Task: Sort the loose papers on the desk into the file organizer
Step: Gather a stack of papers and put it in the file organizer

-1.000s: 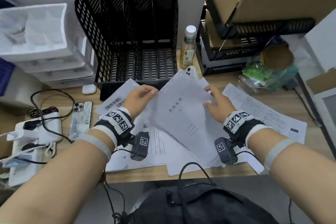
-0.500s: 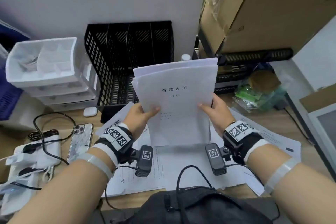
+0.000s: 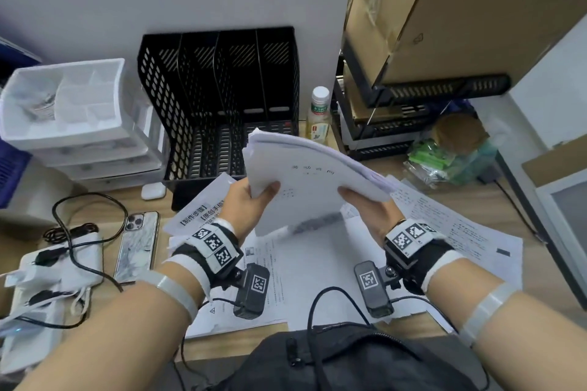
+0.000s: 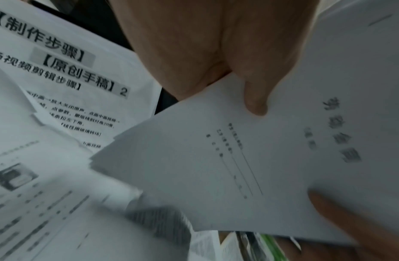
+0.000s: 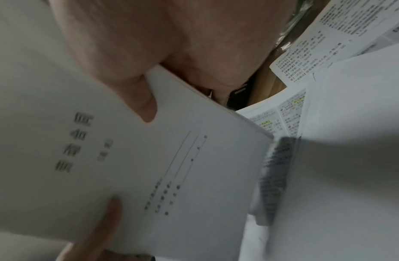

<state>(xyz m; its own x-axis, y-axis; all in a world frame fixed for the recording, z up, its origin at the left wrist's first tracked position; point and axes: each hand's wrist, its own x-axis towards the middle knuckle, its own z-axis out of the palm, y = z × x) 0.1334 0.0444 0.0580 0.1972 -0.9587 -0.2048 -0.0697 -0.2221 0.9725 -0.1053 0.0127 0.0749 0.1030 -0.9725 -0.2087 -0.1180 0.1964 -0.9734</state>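
Left hand: at 9 o'clock of my paper stack, thumb on top, fingers hidden beneath.
Right hand: at 3 o'clock, thumb on top, gripping likewise.
Forearms: both extended forward.

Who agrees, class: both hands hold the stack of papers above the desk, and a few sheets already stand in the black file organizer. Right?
Not quite. The black file organizer has no sheets in it; the head view shows its slots bare. The rest stands: the left hand and right hand hold the stack of papers above the desk.
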